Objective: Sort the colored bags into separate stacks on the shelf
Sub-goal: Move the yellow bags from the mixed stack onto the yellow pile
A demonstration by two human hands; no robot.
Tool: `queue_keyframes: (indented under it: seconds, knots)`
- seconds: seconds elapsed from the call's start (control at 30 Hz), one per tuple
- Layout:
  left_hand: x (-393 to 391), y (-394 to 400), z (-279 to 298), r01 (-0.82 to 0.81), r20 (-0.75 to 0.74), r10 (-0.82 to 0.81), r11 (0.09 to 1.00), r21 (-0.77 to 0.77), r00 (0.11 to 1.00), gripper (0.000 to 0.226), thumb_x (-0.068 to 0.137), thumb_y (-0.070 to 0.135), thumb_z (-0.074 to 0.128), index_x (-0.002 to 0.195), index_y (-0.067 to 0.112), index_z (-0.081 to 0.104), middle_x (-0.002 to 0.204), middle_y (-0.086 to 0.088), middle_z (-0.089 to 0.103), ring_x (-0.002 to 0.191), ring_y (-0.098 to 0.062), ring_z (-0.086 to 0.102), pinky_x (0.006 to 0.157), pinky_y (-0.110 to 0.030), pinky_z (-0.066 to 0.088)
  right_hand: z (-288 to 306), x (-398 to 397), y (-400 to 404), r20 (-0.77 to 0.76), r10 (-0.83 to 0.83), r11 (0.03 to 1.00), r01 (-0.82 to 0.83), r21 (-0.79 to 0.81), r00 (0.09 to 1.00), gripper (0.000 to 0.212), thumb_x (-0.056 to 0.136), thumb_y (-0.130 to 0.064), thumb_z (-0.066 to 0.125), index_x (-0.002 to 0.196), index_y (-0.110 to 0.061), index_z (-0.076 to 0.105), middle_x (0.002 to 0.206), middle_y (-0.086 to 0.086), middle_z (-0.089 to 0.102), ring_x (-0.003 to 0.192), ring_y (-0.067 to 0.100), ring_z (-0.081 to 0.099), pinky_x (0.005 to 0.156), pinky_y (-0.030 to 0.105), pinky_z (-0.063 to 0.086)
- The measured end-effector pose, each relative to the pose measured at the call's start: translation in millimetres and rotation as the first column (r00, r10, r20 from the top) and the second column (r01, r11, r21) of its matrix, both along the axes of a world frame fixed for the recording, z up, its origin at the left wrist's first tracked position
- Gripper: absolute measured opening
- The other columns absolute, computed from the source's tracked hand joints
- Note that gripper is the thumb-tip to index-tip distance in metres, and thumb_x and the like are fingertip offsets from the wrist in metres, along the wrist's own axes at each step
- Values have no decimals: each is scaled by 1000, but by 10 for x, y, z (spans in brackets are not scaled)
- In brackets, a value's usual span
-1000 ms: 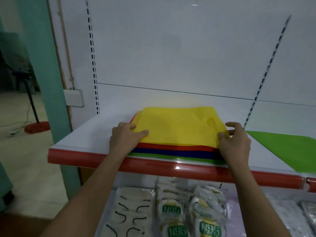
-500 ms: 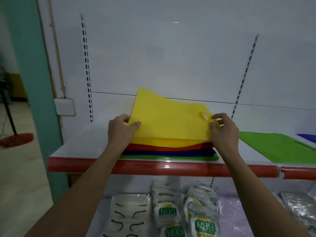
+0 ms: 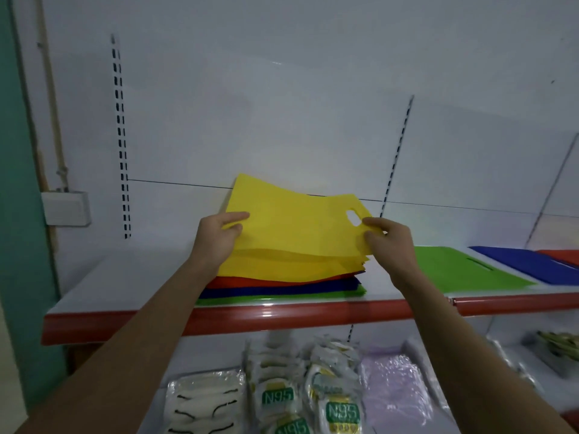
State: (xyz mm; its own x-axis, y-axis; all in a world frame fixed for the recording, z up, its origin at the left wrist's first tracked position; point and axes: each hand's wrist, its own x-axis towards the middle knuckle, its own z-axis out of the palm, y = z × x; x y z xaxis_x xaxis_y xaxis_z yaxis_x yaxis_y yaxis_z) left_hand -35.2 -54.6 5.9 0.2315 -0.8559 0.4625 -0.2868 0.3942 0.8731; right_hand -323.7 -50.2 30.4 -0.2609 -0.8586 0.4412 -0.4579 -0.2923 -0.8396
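A mixed pile of flat bags [image 3: 282, 285] lies on the white shelf [image 3: 131, 277], with yellow layers on top and red, blue and green ones under them. The top yellow bag [image 3: 297, 227] is lifted and tilted up at the back. My left hand [image 3: 219, 236] pinches its left edge. My right hand [image 3: 388, 239] pinches its right edge beside the cut-out handle. To the right lie a green bag [image 3: 463, 267], a blue bag [image 3: 526, 264] and a red bag [image 3: 564, 256], each apart on the shelf.
The shelf has a red front lip [image 3: 282, 314] and a white back panel with slotted uprights [image 3: 120, 136]. Below, a lower shelf holds packets of N95 masks [image 3: 338, 399] and other wrapped goods. A teal pillar [image 3: 18, 214] stands at the left.
Both hands have raised the top yellow bag further off the pile. The view has swung right, which brings the blue and red bags into sight.
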Motion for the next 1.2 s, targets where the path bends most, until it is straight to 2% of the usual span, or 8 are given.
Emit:
queue_keyframes:
  seconds: [0.1, 0.23, 0.47, 0.63, 0.77, 0.93, 1.1, 1.2]
  knots:
    - [-56, -85, 38, 84, -57, -80, 995, 56, 995, 33, 97, 6, 55, 127, 14, 64, 140, -7, 53, 128, -21, 48, 88, -20, 43, 14, -140, 89, 125, 30, 1000, -29, -11, 992, 39, 92, 6, 48, 127, -5, 63, 122, 9, 59, 79, 21, 60, 64, 33, 51]
    - [-299, -99, -6, 215, -141, -202, 973, 87, 969, 39, 92, 11, 65, 130, 18, 62, 138, -4, 54, 125, -21, 53, 108, -44, 42, -112, -461, 226, 262, 18, 1000, -13, -20, 965, 36, 96, 5, 47, 130, -1, 59, 129, 12, 51, 83, 17, 60, 58, 25, 54]
    - [-1414, -96, 40, 410, -217, -379, 905, 116, 899, 56, 85, 3, 70, 137, 11, 53, 130, -5, 58, 107, -18, 63, 94, -39, 53, -243, -1464, 631, 457, -7, 1000, -7, 29, 890, 42, 94, 4, 51, 135, -7, 54, 128, 15, 53, 81, 20, 64, 59, 21, 56]
    - [-2558, -68, 13, 501, -213, -469, 855, 132, 857, 61, 82, 2, 72, 139, 9, 51, 131, -5, 56, 107, -21, 63, 98, -42, 51, -320, -2478, 1015, 457, -75, 997, 55, 57, 886, 51, 93, 6, 52, 142, -8, 48, 119, 6, 56, 93, 26, 63, 73, 31, 57]
    - [-3647, -8, -44, 582, -183, -556, 799, 149, 811, 64, 81, 0, 73, 140, 7, 49, 139, -8, 51, 117, -25, 58, 101, -46, 49, -333, -3424, 1397, 437, -161, 987, 140, 80, 885, 49, 96, 5, 51, 143, -10, 46, 116, 4, 51, 90, 25, 64, 64, 25, 59]
    - [-4978, 151, -128, 658, -168, -638, 742, 129, 752, 62, 80, 1, 74, 138, 10, 52, 136, -7, 55, 120, -24, 58, 106, -45, 44, -421, -4641, 1859, 415, -275, 961, 259, 96, 867, 53, 96, 3, 52, 146, -14, 44, 129, 9, 50, 88, 24, 66, 86, 47, 58]
    - [-6241, 263, -220, 750, -150, -735, 643, 153, 661, 64, 81, 2, 74, 140, 11, 51, 137, -6, 54, 116, -20, 58, 104, -40, 46, -542, -5676, 2298, 455, -400, 914, 380, 138, 796, 51, 96, 1, 53, 143, -16, 47, 134, 6, 43, 104, 28, 62, 75, 35, 60]
    - [-7006, 262, -277, 794, -137, -784, 584, 166, 605, 65, 80, 3, 75, 140, 10, 51, 140, -7, 51, 120, -24, 57, 105, -44, 46, -623, -6280, 2488, 453, -468, 879, 452, 152, 758, 51, 95, 0, 53, 143, -18, 47, 139, 7, 42, 106, 30, 62, 83, 45, 59]
